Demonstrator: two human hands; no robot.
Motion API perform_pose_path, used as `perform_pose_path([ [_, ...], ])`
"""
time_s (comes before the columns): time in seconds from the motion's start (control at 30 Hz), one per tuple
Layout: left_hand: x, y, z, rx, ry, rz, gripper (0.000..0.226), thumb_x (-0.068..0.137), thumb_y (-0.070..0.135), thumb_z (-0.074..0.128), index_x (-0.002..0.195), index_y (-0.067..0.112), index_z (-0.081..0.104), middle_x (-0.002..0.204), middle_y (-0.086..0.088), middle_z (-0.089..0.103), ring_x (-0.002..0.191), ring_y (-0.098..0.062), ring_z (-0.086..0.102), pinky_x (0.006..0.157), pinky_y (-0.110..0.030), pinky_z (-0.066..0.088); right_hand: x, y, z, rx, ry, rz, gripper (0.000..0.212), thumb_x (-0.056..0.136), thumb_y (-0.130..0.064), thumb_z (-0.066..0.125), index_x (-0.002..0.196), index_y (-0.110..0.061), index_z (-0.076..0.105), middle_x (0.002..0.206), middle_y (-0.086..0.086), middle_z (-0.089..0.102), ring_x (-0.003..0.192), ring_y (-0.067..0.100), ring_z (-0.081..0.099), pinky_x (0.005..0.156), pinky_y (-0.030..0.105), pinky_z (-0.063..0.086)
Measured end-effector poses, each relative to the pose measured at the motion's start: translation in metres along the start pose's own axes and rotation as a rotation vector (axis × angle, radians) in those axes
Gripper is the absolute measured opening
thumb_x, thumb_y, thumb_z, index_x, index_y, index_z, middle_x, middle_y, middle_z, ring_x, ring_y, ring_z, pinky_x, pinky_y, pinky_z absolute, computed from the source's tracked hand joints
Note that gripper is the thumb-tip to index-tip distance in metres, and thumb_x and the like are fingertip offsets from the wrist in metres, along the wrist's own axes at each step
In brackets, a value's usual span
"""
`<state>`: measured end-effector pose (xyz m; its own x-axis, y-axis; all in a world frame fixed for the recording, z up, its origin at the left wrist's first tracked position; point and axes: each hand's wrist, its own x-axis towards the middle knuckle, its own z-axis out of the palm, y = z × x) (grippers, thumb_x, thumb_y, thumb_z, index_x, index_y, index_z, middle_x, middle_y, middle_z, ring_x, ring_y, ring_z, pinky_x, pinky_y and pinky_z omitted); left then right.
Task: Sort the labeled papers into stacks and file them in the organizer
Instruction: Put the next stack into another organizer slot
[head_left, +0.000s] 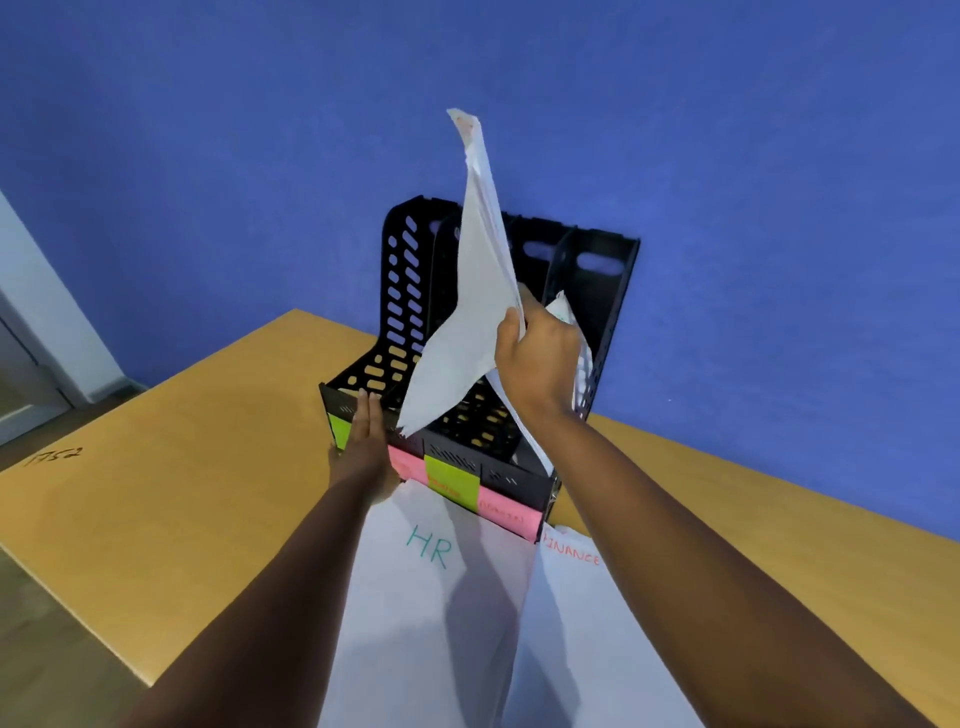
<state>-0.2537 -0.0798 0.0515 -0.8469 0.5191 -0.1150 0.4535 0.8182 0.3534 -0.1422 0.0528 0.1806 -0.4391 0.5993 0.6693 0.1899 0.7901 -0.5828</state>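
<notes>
Where the wooden desk (197, 499) met the blue wall (208, 156), everything sat as follows:
Doorway: a pale frame (47, 312) stood at the far left, beyond the desk's corner.
Desk marking: dark handwriting (54, 457) lay near the desk's left edge; it was too smeared to read with certainty.
Left hand (363, 447): its fingers were straight and together, pressed flat against the front left corner of the organizer, gripping nothing.
Organizer (400, 291): a black perforated file holder with upright dividers stood on the desk, its back against the wall.
Sticky labels: a green one (340, 431) showed just left of the left hand, then a pink one (410, 465), a second green one (452, 483) and a second pink one (506, 512) along the front; their writing was blurred.
HR stack (431, 597): white sheets lettered "HR" in green lay on the desk, touching the organizer's front.
Held papers (478, 291): a bent sheaf of white sheets rose above the organizer's middle compartments, its lower corner hanging over the front.
Right hand (535, 358): its fingers were curled round the sheaf's right edge, gripping it above the organizer.
Filed papers (566, 317): white sheets stood in the rightmost compartment, behind the right hand.
Finance stack (576, 623): white sheets lettered "FINANCE" in red lay just right of the HR stack.
</notes>
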Motion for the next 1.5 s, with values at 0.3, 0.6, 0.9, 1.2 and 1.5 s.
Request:
perform_pose_path([
  [0.3,0.003,-0.007,0.003,-0.061,-0.018,0.020,0.108,0.072,-0.008,0.051,0.144,0.020,-0.026,0.151,0.010,-0.035,0.071,-0.028,0.058,0.044,-0.026,0.036,0.000,0.011,0.056,-0.252,-0.230,0.001,0.059,0.095,-0.017,0.045,0.148,-0.015,0.020,0.101,0.013,0.065,0.085,0.030,0.063,0.073,0.036,0.049],
  [0.6,0.001,-0.007,0.002,-0.048,-0.025,0.036,0.111,0.070,-0.009,0.052,0.143,0.020,-0.027,0.142,0.016,-0.042,0.063,-0.025,0.051,0.040,-0.023,0.024,-0.025,0.030,0.094,-0.257,-0.362,0.147,0.062,0.096,-0.018,0.045,0.149,-0.014,0.013,0.104,0.014,0.067,0.091,0.028,0.065,0.077,0.035,0.052],
  [0.9,0.003,-0.005,0.002,-0.099,-0.038,0.025,0.112,0.071,-0.010,0.054,0.143,0.018,-0.027,0.148,0.010,-0.039,0.062,-0.023,0.053,0.040,-0.021,0.027,-0.038,0.036,0.101,-0.260,-0.497,0.175,0.067,0.093,-0.028,0.047,0.148,-0.010,0.012,0.106,0.018,0.068,0.092,0.033,0.065,0.070,0.035,0.052],
  [1.2,0.003,-0.005,0.001,-0.098,-0.044,0.027,0.111,0.071,-0.009,0.053,0.143,0.020,-0.027,0.148,0.012,-0.039,0.066,-0.026,0.057,0.042,-0.024,0.031,-0.041,0.024,0.101,-0.039,-0.499,0.249,0.070,0.083,-0.047,0.061,0.135,-0.014,0.026,0.111,0.020,0.066,0.098,0.038,0.065,0.067,0.033,0.050],
  [1.5,0.009,-0.004,0.006,0.054,-0.015,-0.009,0.112,0.071,-0.008,0.054,0.142,0.018,-0.029,0.149,0.009,-0.039,0.054,-0.021,0.046,0.041,-0.023,0.028,-0.052,0.031,0.068,-0.025,-0.530,0.073,0.036,0.092,-0.019,0.052,0.125,-0.010,0.045,0.086,0.018,0.069,0.085,0.034,0.065,0.065,0.034,0.048],
])
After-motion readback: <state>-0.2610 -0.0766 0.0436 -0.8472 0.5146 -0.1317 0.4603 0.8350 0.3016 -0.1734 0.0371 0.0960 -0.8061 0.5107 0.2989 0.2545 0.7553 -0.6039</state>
